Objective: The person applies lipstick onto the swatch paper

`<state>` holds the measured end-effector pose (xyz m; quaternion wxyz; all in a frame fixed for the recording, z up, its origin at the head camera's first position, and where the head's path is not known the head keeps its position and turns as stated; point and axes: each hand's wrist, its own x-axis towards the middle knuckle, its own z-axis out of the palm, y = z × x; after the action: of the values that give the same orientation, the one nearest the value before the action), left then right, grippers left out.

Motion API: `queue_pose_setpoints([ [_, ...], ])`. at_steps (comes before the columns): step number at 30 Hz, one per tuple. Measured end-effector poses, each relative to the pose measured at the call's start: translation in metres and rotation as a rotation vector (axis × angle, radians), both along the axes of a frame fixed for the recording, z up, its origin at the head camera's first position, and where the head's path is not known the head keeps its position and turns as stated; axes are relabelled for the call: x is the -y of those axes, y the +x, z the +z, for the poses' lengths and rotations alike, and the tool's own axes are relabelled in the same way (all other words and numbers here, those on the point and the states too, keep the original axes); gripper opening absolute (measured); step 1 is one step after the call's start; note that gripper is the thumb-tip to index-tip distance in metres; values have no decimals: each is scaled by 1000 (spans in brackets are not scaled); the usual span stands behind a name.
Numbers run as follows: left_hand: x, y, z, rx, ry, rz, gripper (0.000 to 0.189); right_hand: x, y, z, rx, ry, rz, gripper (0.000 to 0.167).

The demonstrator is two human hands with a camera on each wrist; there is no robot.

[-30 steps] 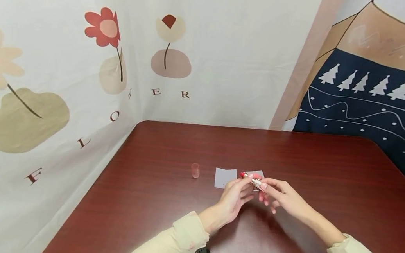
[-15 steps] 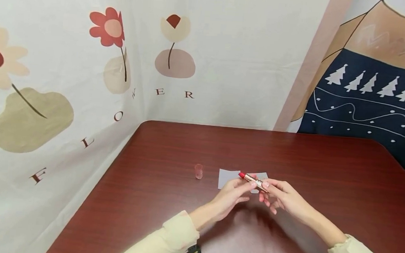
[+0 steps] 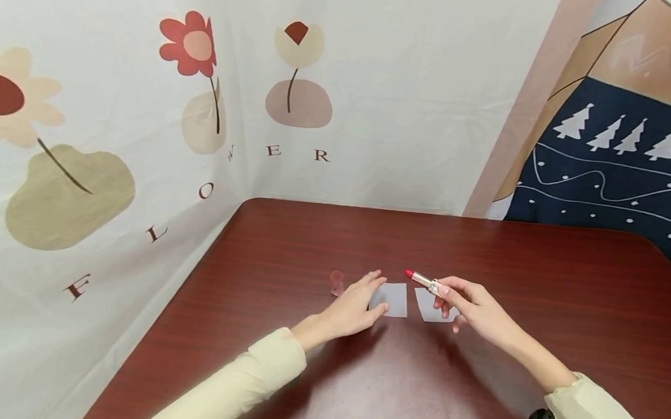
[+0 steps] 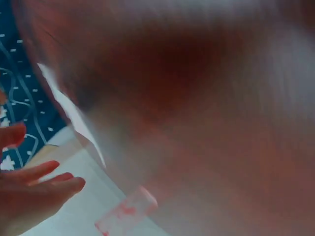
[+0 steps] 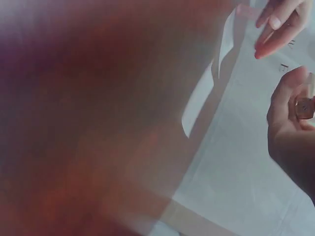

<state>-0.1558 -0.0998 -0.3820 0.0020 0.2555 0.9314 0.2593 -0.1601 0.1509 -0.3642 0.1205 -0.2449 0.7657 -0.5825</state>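
Note:
My right hand (image 3: 474, 308) pinches a lipstick (image 3: 423, 280) by its base, with the red tip out and pointing left. In the right wrist view the square end of the lipstick (image 5: 304, 108) shows between thumb and fingers. My left hand (image 3: 352, 307) holds nothing; its fingers are spread over the left edge of a white paper square (image 3: 396, 299). Just left of those fingers stands a small clear pinkish cap (image 3: 336, 283), partly hidden by the hand in the head view. The cap (image 4: 127, 211) shows whole in the left wrist view, with red smears on it.
A second white paper square (image 3: 427, 305) lies to the right of the first, partly behind my right hand. Both are on a dark red wooden table (image 3: 286, 245). White cloth with printed flowers (image 3: 378, 96) hangs along the left and back edges, a dark blue print at right.
My left hand has let go of the lipstick and moved left toward the cap. The right hand keeps the lipstick, now raised slightly. The head view has turned a little to the left.

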Motion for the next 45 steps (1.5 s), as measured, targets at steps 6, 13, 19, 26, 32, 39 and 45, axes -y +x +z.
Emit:
queue_pose_setpoints([
  [6, 5, -14, -8, 21, -297, -74, 55, 7, -17, -3, -207, 275, -98, 27],
  [13, 8, -20, -27, 24, -468, 0, 65, 15, -37, -17, -485, 466, -81, 17],
  [19, 10, -23, -41, 21, -479, 36, 68, 22, -47, -24, -685, 543, -76, 16],
  [26, 11, -27, -49, 36, -444, 32, 70, 27, -56, -28, -775, 588, -73, 23],
  [32, 11, -26, -49, 51, -443, 39, 69, 35, -60, -30, -776, 613, -50, 25],
  [39, 11, -26, -49, 35, -442, 38, 69, 39, -59, -31, -816, 636, -66, 23],
  [45, 13, -25, -50, 39, -433, 48, 68, 44, -58, -30, -832, 663, -76, 23],
])
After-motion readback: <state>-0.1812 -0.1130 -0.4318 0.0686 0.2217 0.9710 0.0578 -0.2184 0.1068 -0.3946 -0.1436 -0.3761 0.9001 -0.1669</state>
